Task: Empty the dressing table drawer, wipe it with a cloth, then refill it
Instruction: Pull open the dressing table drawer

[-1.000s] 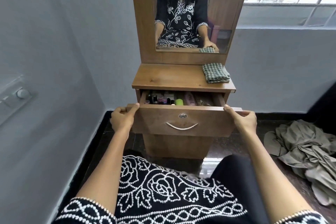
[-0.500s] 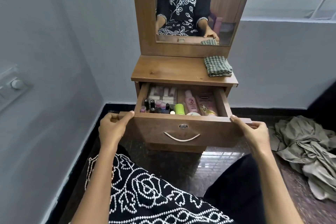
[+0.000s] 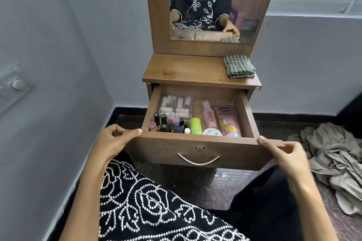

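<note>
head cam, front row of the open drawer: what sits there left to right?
Pink-capped small bottle → cluster of dark nail polish bottles → small white-capped bottle → green cylinder → round white jar lid → cap end of the Vaseline tube.

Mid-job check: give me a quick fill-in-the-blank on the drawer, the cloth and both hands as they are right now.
1. The drawer is pulled ____ and holds cosmetics.
2. The folded checked cloth lies on the dressing table top, at its ____ end.
3. The left hand and right hand each keep a grip on an end of the drawer's ____ panel.
4. The green tube lies ____ the drawer.

Missing words: open; right; front; inside
</note>
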Action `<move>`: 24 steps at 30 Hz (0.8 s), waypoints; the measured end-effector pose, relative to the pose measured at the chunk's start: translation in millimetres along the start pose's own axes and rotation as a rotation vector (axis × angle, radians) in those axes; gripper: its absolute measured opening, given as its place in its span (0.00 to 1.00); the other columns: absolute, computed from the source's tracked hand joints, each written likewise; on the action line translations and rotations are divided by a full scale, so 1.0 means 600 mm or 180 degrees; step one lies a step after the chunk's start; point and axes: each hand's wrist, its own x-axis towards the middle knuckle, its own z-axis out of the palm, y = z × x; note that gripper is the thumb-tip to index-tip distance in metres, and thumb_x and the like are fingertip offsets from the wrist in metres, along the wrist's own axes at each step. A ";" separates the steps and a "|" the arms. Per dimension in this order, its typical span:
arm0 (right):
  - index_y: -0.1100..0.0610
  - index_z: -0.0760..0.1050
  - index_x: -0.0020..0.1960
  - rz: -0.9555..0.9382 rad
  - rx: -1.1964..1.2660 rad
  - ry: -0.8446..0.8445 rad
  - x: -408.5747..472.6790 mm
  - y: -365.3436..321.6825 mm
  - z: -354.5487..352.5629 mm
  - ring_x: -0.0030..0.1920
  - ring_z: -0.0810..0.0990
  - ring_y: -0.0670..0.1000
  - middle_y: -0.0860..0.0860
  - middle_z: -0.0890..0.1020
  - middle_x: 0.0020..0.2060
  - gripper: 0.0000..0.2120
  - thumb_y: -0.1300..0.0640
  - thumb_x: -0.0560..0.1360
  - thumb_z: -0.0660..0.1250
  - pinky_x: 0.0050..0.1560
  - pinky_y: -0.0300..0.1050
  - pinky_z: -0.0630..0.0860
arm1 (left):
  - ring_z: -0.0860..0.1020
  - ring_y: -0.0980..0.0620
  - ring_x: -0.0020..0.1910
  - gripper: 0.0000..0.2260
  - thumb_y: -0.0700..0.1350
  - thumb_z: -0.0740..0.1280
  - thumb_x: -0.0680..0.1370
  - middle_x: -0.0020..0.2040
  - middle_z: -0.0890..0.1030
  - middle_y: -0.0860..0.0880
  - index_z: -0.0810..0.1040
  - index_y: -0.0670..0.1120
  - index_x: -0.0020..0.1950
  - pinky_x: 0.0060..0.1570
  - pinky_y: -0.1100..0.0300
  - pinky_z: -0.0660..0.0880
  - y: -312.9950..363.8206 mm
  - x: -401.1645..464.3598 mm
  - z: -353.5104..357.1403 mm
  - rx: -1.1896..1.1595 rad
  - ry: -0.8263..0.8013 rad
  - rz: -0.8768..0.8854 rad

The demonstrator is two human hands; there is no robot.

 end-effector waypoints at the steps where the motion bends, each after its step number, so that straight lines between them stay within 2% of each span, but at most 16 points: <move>1: 0.56 0.71 0.53 0.0028 0.0017 -0.0024 -0.001 0.003 -0.002 0.49 0.79 0.50 0.52 0.80 0.47 0.27 0.47 0.62 0.79 0.50 0.45 0.72 | 0.77 0.48 0.38 0.33 0.65 0.77 0.47 0.35 0.79 0.47 0.78 0.42 0.39 0.52 0.45 0.77 0.000 -0.002 -0.002 0.0037 -0.0023 -0.0025; 2: 0.55 0.71 0.54 0.0033 0.0023 -0.0052 -0.003 0.004 -0.004 0.49 0.80 0.51 0.52 0.80 0.47 0.27 0.47 0.62 0.79 0.51 0.45 0.73 | 0.77 0.48 0.37 0.32 0.64 0.78 0.48 0.34 0.79 0.48 0.78 0.41 0.39 0.52 0.45 0.77 -0.001 -0.003 -0.004 0.0046 -0.0044 -0.0042; 5: 0.53 0.74 0.52 -0.0012 -0.0024 -0.0134 -0.008 0.006 -0.008 0.50 0.80 0.52 0.54 0.81 0.48 0.24 0.47 0.62 0.79 0.51 0.46 0.73 | 0.77 0.47 0.37 0.22 0.56 0.79 0.58 0.34 0.79 0.46 0.78 0.41 0.38 0.54 0.44 0.77 -0.002 -0.009 -0.005 -0.0043 -0.0088 -0.0062; 9: 0.57 0.75 0.50 -0.0056 0.0000 -0.0114 -0.018 0.008 -0.014 0.43 0.78 0.47 0.53 0.81 0.45 0.20 0.51 0.64 0.78 0.46 0.42 0.72 | 0.78 0.47 0.39 0.17 0.51 0.77 0.62 0.38 0.80 0.43 0.77 0.40 0.38 0.53 0.46 0.77 -0.004 -0.019 -0.008 -0.0082 -0.0171 -0.0047; 13: 0.56 0.75 0.47 -0.0045 -0.0024 -0.0098 -0.023 0.014 -0.022 0.46 0.79 0.50 0.54 0.81 0.46 0.20 0.50 0.62 0.79 0.46 0.41 0.74 | 0.80 0.45 0.40 0.24 0.56 0.77 0.55 0.39 0.82 0.43 0.78 0.39 0.38 0.55 0.45 0.76 0.001 -0.038 -0.017 0.0045 -0.0247 -0.0076; 15: 0.56 0.75 0.46 -0.0004 -0.0016 -0.0096 -0.025 0.018 -0.025 0.45 0.79 0.50 0.54 0.81 0.45 0.19 0.50 0.61 0.79 0.39 0.30 0.75 | 0.81 0.42 0.43 0.31 0.61 0.79 0.48 0.39 0.82 0.42 0.79 0.40 0.38 0.55 0.44 0.76 0.003 -0.047 -0.023 0.0158 -0.0291 -0.0125; 17: 0.56 0.75 0.45 0.0037 -0.0005 -0.0081 -0.028 0.020 -0.028 0.44 0.79 0.49 0.54 0.81 0.46 0.19 0.50 0.61 0.79 0.32 0.23 0.71 | 0.81 0.42 0.44 0.34 0.66 0.75 0.45 0.39 0.83 0.44 0.80 0.41 0.37 0.55 0.43 0.76 0.002 -0.052 -0.027 0.0324 -0.0305 -0.0121; 21: 0.57 0.76 0.47 0.0052 0.0031 -0.0085 -0.038 0.019 -0.032 0.46 0.80 0.52 0.55 0.82 0.46 0.22 0.48 0.60 0.78 0.32 0.25 0.72 | 0.80 0.44 0.44 0.34 0.68 0.72 0.44 0.39 0.83 0.46 0.81 0.44 0.37 0.56 0.43 0.75 0.004 -0.059 -0.034 0.0452 -0.0297 -0.0101; 24: 0.58 0.76 0.49 0.0057 0.0035 -0.0129 -0.045 0.014 -0.032 0.41 0.79 0.53 0.55 0.82 0.44 0.22 0.48 0.60 0.77 0.29 0.28 0.72 | 0.80 0.44 0.43 0.33 0.68 0.73 0.45 0.38 0.83 0.45 0.81 0.44 0.37 0.55 0.44 0.75 0.009 -0.064 -0.036 0.0485 -0.0341 -0.0107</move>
